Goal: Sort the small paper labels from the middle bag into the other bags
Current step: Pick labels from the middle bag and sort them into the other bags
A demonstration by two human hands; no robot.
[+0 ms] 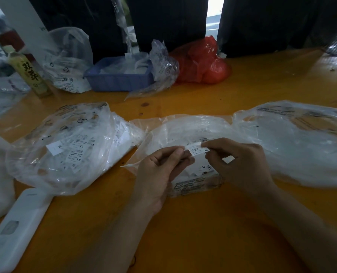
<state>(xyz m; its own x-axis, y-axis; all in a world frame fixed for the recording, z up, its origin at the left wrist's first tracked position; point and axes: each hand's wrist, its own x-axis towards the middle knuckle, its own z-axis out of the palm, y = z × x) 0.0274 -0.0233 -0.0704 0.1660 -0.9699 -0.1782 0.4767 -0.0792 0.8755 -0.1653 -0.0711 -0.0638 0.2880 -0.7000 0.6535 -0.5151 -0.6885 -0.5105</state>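
You have one small paper label (pixel 198 149) pinched between both hands over the middle bag (pixel 185 131): your left hand (pixel 159 170) holds its left end between thumb and curled fingers, and your right hand (pixel 240 164) nips its right end with the fingertips. It sits just above the loose labels still lying in that bag, where an M and an XL can be read near the bench's front side. Before you move, turn the printed face up toward you and read the size mark; from here the print on the held label is too small to make out. Then let go with one hand and carry it with the other, so the thin paper does not tear or crease between two pulls. The left bag (pixel 65 142), toward the bench's left edge, shows XL and XS labels through its plastic; the right bag (pixel 293 146), toward the right edge, looks almost bare. Judge the destination from the size, find that bag's mouth, and drop the label well inside.
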